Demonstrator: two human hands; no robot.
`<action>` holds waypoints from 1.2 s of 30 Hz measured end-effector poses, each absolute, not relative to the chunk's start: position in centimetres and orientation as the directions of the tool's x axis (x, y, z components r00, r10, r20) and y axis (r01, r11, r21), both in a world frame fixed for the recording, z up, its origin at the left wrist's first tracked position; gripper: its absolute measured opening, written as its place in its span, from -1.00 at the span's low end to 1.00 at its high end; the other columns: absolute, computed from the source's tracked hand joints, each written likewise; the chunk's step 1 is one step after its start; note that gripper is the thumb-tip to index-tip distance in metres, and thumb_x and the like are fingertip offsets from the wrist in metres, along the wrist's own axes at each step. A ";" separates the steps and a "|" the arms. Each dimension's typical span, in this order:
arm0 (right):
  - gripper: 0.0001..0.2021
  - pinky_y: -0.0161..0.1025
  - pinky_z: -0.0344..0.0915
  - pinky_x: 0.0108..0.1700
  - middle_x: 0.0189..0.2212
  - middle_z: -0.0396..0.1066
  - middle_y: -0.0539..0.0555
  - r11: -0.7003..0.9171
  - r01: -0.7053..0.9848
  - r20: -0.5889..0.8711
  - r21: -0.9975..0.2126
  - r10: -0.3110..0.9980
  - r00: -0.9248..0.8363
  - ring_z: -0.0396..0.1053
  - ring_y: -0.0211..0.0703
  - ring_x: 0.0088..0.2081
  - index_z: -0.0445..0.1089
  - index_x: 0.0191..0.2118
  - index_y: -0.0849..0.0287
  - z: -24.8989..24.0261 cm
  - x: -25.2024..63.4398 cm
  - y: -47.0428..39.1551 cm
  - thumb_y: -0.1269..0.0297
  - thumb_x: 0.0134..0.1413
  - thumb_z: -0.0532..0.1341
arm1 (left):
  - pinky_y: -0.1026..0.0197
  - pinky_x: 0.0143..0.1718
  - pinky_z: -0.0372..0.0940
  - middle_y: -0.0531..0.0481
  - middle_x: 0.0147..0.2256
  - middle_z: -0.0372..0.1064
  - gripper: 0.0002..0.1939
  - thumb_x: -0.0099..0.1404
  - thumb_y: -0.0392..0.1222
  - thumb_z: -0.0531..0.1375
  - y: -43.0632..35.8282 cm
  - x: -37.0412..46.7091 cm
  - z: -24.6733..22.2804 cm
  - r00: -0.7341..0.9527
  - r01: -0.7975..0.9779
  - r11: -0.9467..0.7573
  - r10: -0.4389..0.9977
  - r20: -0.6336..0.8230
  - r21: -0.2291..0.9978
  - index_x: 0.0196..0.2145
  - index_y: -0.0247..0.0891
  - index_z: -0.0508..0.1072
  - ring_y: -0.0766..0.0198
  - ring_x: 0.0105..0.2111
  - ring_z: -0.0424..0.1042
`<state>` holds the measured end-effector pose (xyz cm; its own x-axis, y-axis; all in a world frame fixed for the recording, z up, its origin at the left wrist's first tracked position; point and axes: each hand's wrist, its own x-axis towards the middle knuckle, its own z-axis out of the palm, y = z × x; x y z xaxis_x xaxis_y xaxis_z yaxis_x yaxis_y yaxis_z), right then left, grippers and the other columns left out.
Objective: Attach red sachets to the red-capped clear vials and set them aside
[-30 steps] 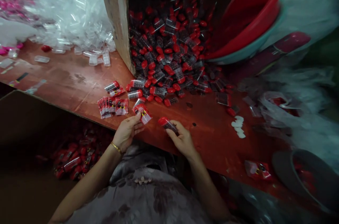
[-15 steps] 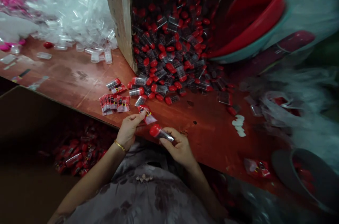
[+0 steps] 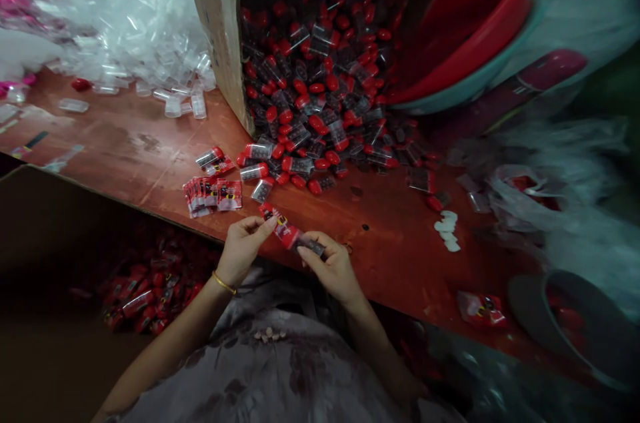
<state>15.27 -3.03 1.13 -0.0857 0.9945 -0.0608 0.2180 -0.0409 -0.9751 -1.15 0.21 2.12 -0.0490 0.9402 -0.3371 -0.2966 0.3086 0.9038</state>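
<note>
My left hand (image 3: 241, 251) pinches the upper end of a small red printed plastic sleeve (image 3: 285, 232) between thumb and fingers. From the right, my right hand (image 3: 331, 268) grips a clear capped tube (image 3: 312, 245) with dark contents. The tube's capped end meets the lower end of the sleeve and is covered by it; whether it lies inside or behind, I cannot tell. Just beyond my left hand lies a fanned stack of red printed sleeves (image 3: 229, 195). Above that stack, a red-capped tube (image 3: 209, 157) rests on another sleeve.
A cardboard box (image 3: 213, 23) on its side spills red-capped tubes (image 3: 300, 163) onto the red tabletop (image 3: 390, 263). Clear empty tubes (image 3: 173, 105) heap at left. Nested basins (image 3: 480, 29) lean at right, near white discs (image 3: 447, 231). Below the table's edge are filled red packs (image 3: 137, 296).
My right hand has brought the tube up against the sleeve, and its red cap is now covered by the sleeve. The view has shifted slightly.
</note>
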 end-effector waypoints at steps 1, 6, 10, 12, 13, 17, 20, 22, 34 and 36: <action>-0.85 -0.39 0.10 -0.55 -0.64 0.22 -0.09 -0.055 0.203 -0.076 -0.978 0.992 -0.098 0.16 -0.35 -0.60 0.36 -0.36 0.20 0.9 15.2 -3.0 0.22 -0.01 0.18 | 0.35 -0.43 0.19 0.08 -0.59 0.39 -0.72 -0.11 -0.03 0.36 0.1 -1.0 2.1 -0.031 -0.304 0.307 0.943 -0.331 0.902 -0.62 -0.32 0.47 0.41 -0.55 0.27; -0.78 -0.41 0.07 -0.61 -0.64 0.22 -0.11 -0.131 0.066 -0.139 -0.989 0.982 -0.127 0.11 -0.38 -0.66 0.32 -0.29 0.18 0.0 14.7 -3.0 0.12 0.05 0.15 | 0.28 -0.29 0.28 0.03 -0.44 0.48 -0.72 -0.12 -0.14 0.38 -0.4 0.1 1.5 0.041 -0.401 0.305 0.948 -0.316 0.864 -0.41 -0.31 0.52 0.34 -0.43 0.39; -0.74 -0.40 0.08 -0.61 -0.62 0.23 -0.10 -0.109 -0.002 -0.109 -0.994 0.994 -0.028 0.11 -0.38 -0.66 0.31 -0.27 0.16 -0.6 13.7 -2.8 0.07 0.07 0.13 | 0.24 -0.22 0.29 -0.01 -0.38 0.51 -0.71 -0.08 -0.15 0.37 -0.9 1.0 1.0 0.041 -0.470 0.281 0.954 -0.297 0.837 -0.37 -0.31 0.52 0.31 -0.38 0.42; -0.74 -0.40 0.08 -0.61 -0.62 0.22 -0.09 -0.076 0.007 -0.076 -0.997 0.996 0.036 0.12 -0.37 -0.64 0.31 -0.24 0.16 -0.8 13.2 -2.8 0.07 0.08 0.13 | 0.25 -0.20 0.28 -0.02 -0.38 0.51 -0.71 -0.07 -0.13 0.37 -1.0 1.3 1.0 0.031 -0.483 0.268 0.957 -0.290 0.834 -0.37 -0.31 0.52 0.31 -0.37 0.43; -0.75 -0.39 0.09 -0.61 -0.61 0.22 -0.08 -0.058 0.028 -0.056 -0.998 0.997 0.051 0.13 -0.36 -0.63 0.31 -0.23 0.15 -0.9 13.0 -2.8 0.08 0.08 0.12 | 0.25 -0.20 0.28 -0.01 -0.39 0.51 -0.71 -0.08 -0.12 0.37 -0.9 1.3 1.1 0.020 -0.484 0.264 0.957 -0.291 0.835 -0.38 -0.31 0.53 0.31 -0.37 0.42; -0.77 -0.40 0.10 -0.60 -0.58 0.24 -0.07 -0.003 0.093 -0.003 -0.996 1.000 0.004 0.15 -0.34 -0.59 0.33 -0.21 0.13 -1.0 12.6 -2.7 0.11 0.09 0.13 | 0.22 -0.21 0.29 -0.04 -0.45 0.50 -0.68 -0.11 -0.05 0.38 -0.2 1.2 1.5 0.017 -0.504 0.309 0.937 -0.348 0.807 -0.43 -0.33 0.53 0.28 -0.39 0.43; -0.76 -0.41 0.09 -0.62 -0.58 0.21 -0.09 -0.029 0.029 -0.029 -0.999 1.000 -0.010 0.11 -0.37 -0.62 0.30 -0.22 0.13 -0.9 12.5 -2.5 0.09 0.09 0.13 | 0.24 -0.25 0.28 -0.06 -0.46 0.50 -0.66 -0.14 -0.04 0.39 0.3 1.0 1.4 0.060 -0.530 0.362 0.918 -0.391 0.767 -0.44 -0.35 0.54 0.29 -0.41 0.43; -0.75 -0.42 0.08 -0.64 -0.59 0.19 -0.11 -0.076 -0.046 -0.074 -0.996 0.995 -0.061 0.08 -0.40 -0.66 0.27 -0.24 0.13 -0.9 12.6 -2.2 0.06 0.10 0.12 | 0.26 -0.29 0.28 -0.05 -0.46 0.50 -0.67 -0.15 -0.08 0.40 0.5 0.8 1.2 0.087 -0.514 0.387 0.911 -0.402 0.765 -0.44 -0.36 0.55 0.31 -0.44 0.41; -0.81 -0.35 0.23 -0.45 -0.49 0.28 -0.05 0.056 0.172 0.047 -0.984 0.997 -0.059 0.26 -0.30 -0.50 0.25 -0.17 0.11 -1.0 11.5 -2.5 0.17 0.17 0.05 | 0.28 -0.26 0.27 -0.09 -0.37 0.52 -0.72 0.02 -0.06 0.30 0.8 0.6 1.0 0.119 -0.543 0.362 0.926 -0.358 0.757 -0.38 -0.34 0.55 0.30 -0.38 0.43; -0.81 -0.38 0.17 -0.54 -0.60 0.20 -0.11 0.028 0.145 0.011 -0.989 0.993 -0.119 0.19 -0.34 -0.60 0.23 -0.16 0.10 -1.1 11.9 -2.4 0.16 0.21 -0.01 | 0.27 -0.25 0.28 -0.10 -0.36 0.53 -0.68 0.01 -0.02 0.30 0.8 0.2 0.9 0.110 -0.550 0.354 0.929 -0.354 0.756 -0.36 -0.33 0.55 0.29 -0.37 0.43</action>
<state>11.87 -2.36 -1.13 -0.1189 0.9928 0.0110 0.1449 0.0283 -0.9890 0.18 0.85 0.87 0.1104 0.9286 -0.3544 -0.5502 0.3540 0.7562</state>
